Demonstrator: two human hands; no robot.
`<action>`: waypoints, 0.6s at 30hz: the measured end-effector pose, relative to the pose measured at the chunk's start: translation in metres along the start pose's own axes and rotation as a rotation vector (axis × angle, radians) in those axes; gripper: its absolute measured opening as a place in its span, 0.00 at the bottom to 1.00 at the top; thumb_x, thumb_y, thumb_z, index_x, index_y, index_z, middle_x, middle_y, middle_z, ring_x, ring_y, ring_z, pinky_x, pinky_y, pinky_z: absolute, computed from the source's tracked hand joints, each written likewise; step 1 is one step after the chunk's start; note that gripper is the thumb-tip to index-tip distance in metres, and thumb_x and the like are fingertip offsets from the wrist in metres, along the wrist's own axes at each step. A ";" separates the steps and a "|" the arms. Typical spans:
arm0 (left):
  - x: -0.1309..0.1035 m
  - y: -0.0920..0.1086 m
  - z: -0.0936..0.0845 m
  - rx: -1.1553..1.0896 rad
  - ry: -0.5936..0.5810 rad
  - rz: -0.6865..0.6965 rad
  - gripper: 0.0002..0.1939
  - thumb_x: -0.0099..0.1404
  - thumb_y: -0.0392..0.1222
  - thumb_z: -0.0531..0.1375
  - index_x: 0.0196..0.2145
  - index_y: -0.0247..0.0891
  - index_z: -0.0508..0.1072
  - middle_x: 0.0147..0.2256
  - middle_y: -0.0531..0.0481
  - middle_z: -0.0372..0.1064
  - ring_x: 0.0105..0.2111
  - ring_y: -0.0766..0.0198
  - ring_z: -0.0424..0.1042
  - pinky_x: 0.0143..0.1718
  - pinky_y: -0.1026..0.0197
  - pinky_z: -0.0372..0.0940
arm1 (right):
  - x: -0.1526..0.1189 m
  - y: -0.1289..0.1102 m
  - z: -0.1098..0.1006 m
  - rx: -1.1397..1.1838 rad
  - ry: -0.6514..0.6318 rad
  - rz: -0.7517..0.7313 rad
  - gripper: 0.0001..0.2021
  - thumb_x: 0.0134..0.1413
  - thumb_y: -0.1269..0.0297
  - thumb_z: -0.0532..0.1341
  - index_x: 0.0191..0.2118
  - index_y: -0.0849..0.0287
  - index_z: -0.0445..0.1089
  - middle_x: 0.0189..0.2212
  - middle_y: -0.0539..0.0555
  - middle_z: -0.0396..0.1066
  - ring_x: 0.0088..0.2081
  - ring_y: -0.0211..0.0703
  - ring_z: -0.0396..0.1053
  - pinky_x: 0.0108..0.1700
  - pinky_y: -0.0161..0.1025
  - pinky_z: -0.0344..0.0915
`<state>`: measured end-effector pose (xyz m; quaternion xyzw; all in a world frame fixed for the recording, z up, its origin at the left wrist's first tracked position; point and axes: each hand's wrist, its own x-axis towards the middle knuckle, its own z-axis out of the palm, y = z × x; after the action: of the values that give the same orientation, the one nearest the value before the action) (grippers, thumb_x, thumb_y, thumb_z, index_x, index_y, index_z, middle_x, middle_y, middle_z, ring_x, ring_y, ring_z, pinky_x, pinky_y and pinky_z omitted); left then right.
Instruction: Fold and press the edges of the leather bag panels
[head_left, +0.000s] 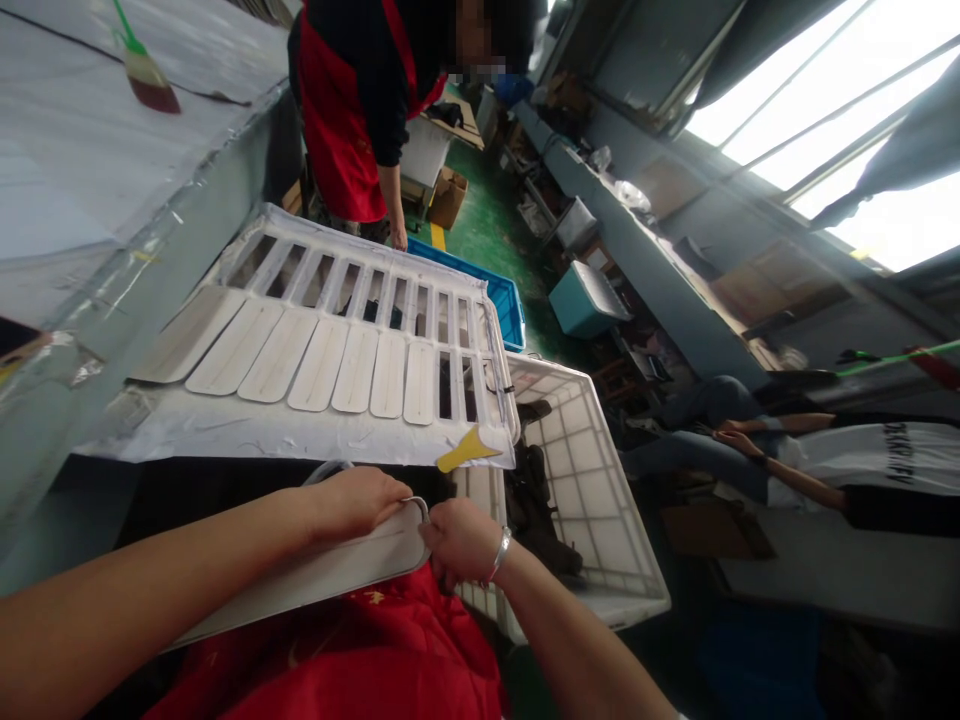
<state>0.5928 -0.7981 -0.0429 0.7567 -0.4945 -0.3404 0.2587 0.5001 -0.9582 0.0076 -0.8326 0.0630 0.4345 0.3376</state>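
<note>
A long white panel [352,560] with rounded corners lies slanted over my red apron, low in the view. My left hand [364,500] has its fingers wrapped over the panel's upper edge near the rounded end. At that same end, my right hand [461,540] pinches the corner, its fingertips partly hidden. Just beyond my hands is a white slatted rack [300,435], with several similar white panels [319,365] lying side by side on it. A yellow flat-bladed tool [469,450] rests on the rack's near right corner.
Right of the rack stands a white crate [592,480] with dark items inside; a blue crate [502,290] is behind. A co-worker in a red apron [337,110] leans over the far side. Another person [825,460] sits at right. A brush [150,80] lies on the left table.
</note>
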 end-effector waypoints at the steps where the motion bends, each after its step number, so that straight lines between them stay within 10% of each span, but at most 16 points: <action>1: 0.000 -0.002 0.000 -0.002 -0.004 0.001 0.17 0.63 0.43 0.48 0.40 0.40 0.74 0.37 0.46 0.74 0.37 0.54 0.71 0.37 0.59 0.60 | 0.001 0.001 0.000 0.014 -0.006 0.003 0.20 0.56 0.67 0.47 0.14 0.61 0.58 0.12 0.53 0.65 0.13 0.34 0.63 0.18 0.30 0.62; 18: 0.002 -0.008 -0.007 -0.103 -0.110 -0.027 0.18 0.64 0.47 0.47 0.40 0.43 0.75 0.39 0.48 0.74 0.37 0.59 0.71 0.40 0.62 0.61 | 0.015 0.019 0.009 0.491 -0.013 0.104 0.19 0.56 0.68 0.49 0.15 0.61 0.57 0.09 0.50 0.62 0.08 0.35 0.59 0.11 0.30 0.58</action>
<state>0.6037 -0.7967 -0.0446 0.7290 -0.4796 -0.4100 0.2654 0.4960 -0.9643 -0.0169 -0.7185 0.2071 0.4284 0.5074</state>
